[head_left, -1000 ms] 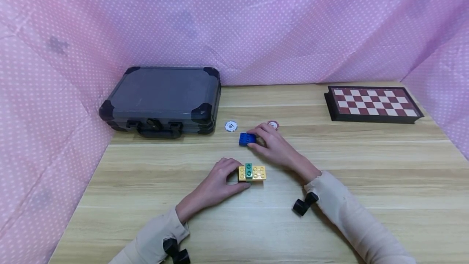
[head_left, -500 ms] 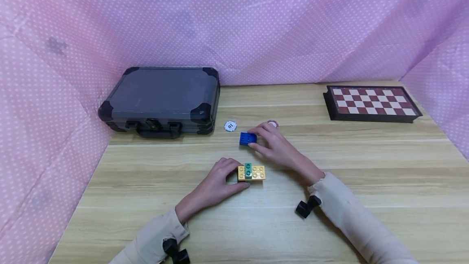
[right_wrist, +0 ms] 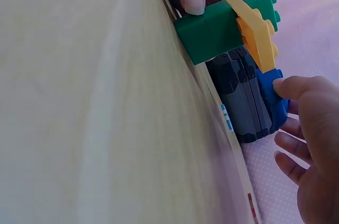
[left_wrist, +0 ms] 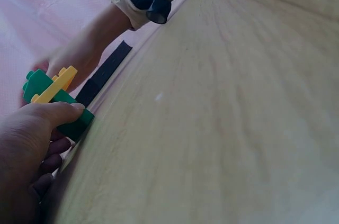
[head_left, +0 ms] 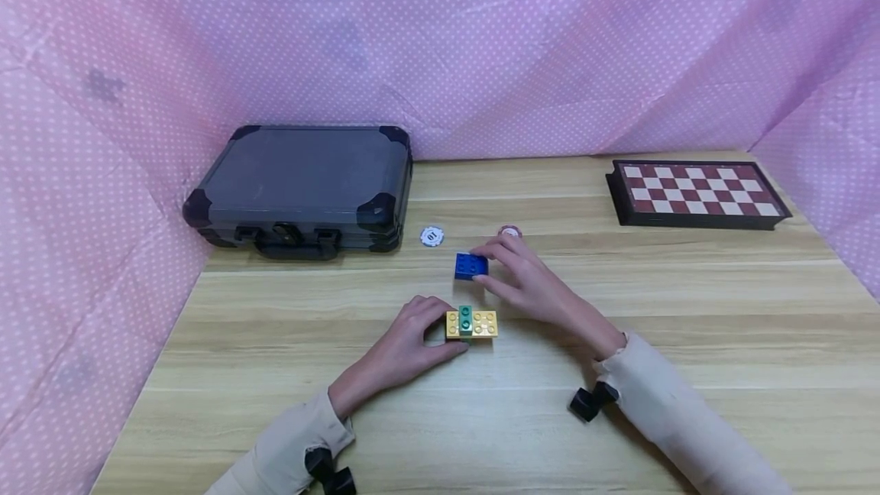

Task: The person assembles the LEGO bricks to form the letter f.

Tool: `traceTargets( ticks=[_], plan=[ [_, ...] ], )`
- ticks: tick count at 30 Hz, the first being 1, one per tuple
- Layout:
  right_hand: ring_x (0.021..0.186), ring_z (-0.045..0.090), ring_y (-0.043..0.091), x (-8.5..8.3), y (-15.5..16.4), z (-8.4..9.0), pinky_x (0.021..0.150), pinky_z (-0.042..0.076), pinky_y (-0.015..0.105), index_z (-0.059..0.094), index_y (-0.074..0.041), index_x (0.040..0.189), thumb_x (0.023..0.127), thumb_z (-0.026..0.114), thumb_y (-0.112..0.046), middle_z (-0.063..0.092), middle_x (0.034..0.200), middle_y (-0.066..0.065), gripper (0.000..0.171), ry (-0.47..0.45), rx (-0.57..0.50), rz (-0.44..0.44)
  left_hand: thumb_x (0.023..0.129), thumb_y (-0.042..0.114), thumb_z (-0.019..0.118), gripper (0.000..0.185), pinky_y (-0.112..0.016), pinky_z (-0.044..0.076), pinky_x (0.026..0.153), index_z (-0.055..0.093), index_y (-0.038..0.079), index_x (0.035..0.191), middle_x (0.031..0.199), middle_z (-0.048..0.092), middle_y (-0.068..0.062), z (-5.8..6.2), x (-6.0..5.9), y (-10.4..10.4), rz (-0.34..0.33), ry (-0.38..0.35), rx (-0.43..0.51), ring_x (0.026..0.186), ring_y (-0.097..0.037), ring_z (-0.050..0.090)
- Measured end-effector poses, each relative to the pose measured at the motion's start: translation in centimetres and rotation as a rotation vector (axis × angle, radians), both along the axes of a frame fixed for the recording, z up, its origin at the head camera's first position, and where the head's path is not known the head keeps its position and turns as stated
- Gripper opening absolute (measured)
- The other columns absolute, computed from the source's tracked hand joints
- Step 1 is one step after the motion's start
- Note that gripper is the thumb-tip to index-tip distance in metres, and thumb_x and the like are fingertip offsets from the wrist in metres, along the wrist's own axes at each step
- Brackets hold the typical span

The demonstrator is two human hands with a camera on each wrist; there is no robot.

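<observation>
A small brick stack (head_left: pixel 471 324) stands mid-table: a yellow plate with a teal-green brick on top and green brick under it (right_wrist: pixel 222 25). My left hand (head_left: pixel 440 334) grips its left end, the thumb (left_wrist: pixel 53 113) on the green brick (left_wrist: pixel 74 123). Just behind it my right hand (head_left: pixel 490 266) pinches a blue brick (head_left: pixel 470 266) between thumb and forefinger, slightly tilted. In the right wrist view the blue brick (right_wrist: pixel 275 94) shows at my fingertips (right_wrist: pixel 296 89), beside the yellow plate (right_wrist: pixel 253 28).
A dark hard case (head_left: pixel 302 186) lies at the back left. A white chip (head_left: pixel 431 236) and a red chip (head_left: pixel 510 231), partly behind my right hand, lie near it. A folded chessboard (head_left: pixel 697 193) sits at the back right. Pink cloth walls surround the wooden table (head_left: pixel 687 312).
My right hand has drawn back toward me with the blue brick, bringing it nearer the stack. The left hand and the stack have stayed put.
</observation>
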State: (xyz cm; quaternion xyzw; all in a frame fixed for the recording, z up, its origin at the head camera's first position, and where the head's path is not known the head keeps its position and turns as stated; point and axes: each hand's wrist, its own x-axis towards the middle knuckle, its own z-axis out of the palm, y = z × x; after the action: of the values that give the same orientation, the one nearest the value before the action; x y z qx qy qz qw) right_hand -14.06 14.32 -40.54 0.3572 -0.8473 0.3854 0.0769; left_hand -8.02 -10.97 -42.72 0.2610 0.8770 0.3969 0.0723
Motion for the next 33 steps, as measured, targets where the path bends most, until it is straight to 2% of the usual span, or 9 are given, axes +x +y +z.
traceTargets(
  ticks=[11, 17, 26, 33],
  plan=[
    [0.130, 0.049, 0.025, 1.5, 0.5, 0.8, 0.108, 0.043, 0.050, 0.063, -0.008, 0.135, 0.099, 0.073, -0.018, 0.055, 0.137, 0.011, 0.039, -0.047, 0.002, -0.004, 0.091, 0.035, 0.082, 0.033, -0.040, 0.047, 0.094, 0.070, 0.019, 0.118, 0.117, 0.064, 0.008, 0.0, 0.0, -0.1, 0.000, -0.025, 0.007, 0.110, -0.011, 0.052],
    [0.129, 0.049, 0.025, 2.3, 0.8, 1.1, 0.106, 0.044, 0.052, 0.064, -0.009, 0.135, 0.097, 0.075, -0.014, 0.056, 0.136, 0.010, 0.040, -0.018, -0.023, 0.004, 0.091, 0.034, 0.082, 0.035, -0.040, 0.047, 0.096, 0.070, 0.020, 0.120, 0.118, 0.064, 0.008, 0.1, 0.0, -0.1, 0.008, -0.046, -0.017, 0.112, -0.012, 0.051],
    [0.124, 0.052, 0.022, 3.0, 0.8, 1.4, 0.105, 0.045, 0.043, 0.065, -0.009, 0.133, 0.091, 0.080, -0.009, 0.059, 0.131, 0.005, 0.045, 0.061, -0.063, 0.034, 0.091, 0.034, 0.082, 0.037, -0.040, 0.047, 0.095, 0.069, 0.018, 0.121, 0.118, 0.064, 0.008, 0.1, -0.1, -0.1, 0.006, -0.027, -0.017, 0.111, -0.012, 0.052],
    [0.119, 0.054, 0.022, 3.4, 0.8, 1.4, 0.103, 0.044, 0.035, 0.066, -0.006, 0.131, 0.091, 0.079, -0.009, 0.060, 0.127, 0.004, 0.042, 0.089, -0.094, 0.066, 0.091, 0.035, 0.081, 0.037, -0.040, 0.048, 0.095, 0.069, 0.018, 0.122, 0.119, 0.063, 0.008, 0.1, -0.1, -0.1, 0.006, -0.033, -0.021, 0.112, -0.012, 0.052]
  ],
)
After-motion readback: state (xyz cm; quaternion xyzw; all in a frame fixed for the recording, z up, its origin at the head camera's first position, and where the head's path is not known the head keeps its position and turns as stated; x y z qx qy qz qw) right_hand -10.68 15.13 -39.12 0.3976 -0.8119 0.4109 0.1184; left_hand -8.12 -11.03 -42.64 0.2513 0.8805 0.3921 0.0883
